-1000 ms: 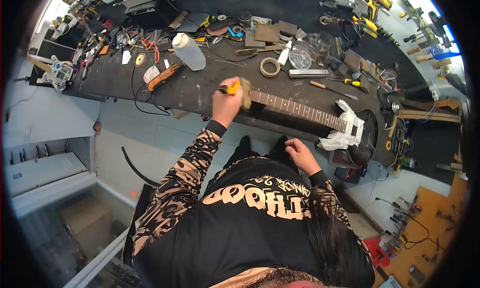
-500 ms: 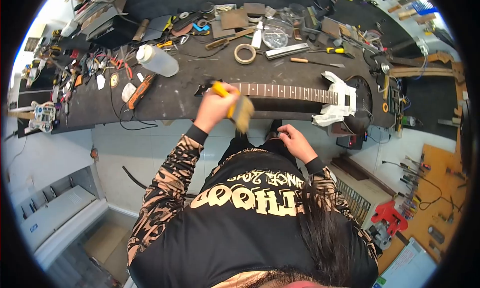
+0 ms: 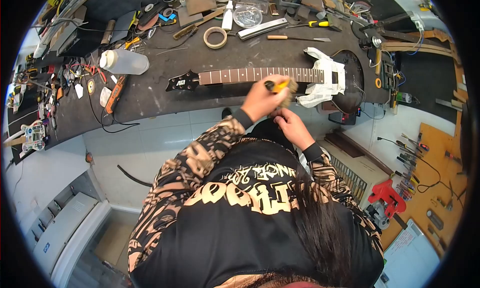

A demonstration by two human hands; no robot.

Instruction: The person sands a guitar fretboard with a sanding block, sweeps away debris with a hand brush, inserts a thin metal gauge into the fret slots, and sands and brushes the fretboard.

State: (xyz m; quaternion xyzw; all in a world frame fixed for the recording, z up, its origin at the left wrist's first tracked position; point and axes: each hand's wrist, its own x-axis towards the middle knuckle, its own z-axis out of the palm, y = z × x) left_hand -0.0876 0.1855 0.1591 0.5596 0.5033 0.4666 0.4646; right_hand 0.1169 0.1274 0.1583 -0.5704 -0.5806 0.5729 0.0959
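My left hand [image 3: 262, 99] is closed around a brush [image 3: 280, 85] with a yellow handle and tan bristles. It is held just in front of the fretboard of an electric guitar [image 3: 250, 75]. The guitar lies along the bench's near edge with its black headstock [image 3: 182, 82] to the left. White paper or tape [image 3: 320, 78] covers part of its dark body around the fretboard's end. My right hand [image 3: 295, 129] is just below the brush, past the bench edge, with fingers curled toward the thumb. Anything inside those fingers is hidden.
On the dark bench [image 3: 165, 105] are a plastic bottle [image 3: 127, 62], a tape roll [image 3: 215, 38], a metal bar [image 3: 262, 29], a wooden-handled tool [image 3: 297, 38] and an orange-and-black tool [image 3: 116, 94] with a cable. A red clamp-like tool [image 3: 387, 198] is at the right.
My left hand has carried the brush right, from beside the headstock to in front of the upper frets, close to my right hand. The view has shifted, so the whole headstock now shows.
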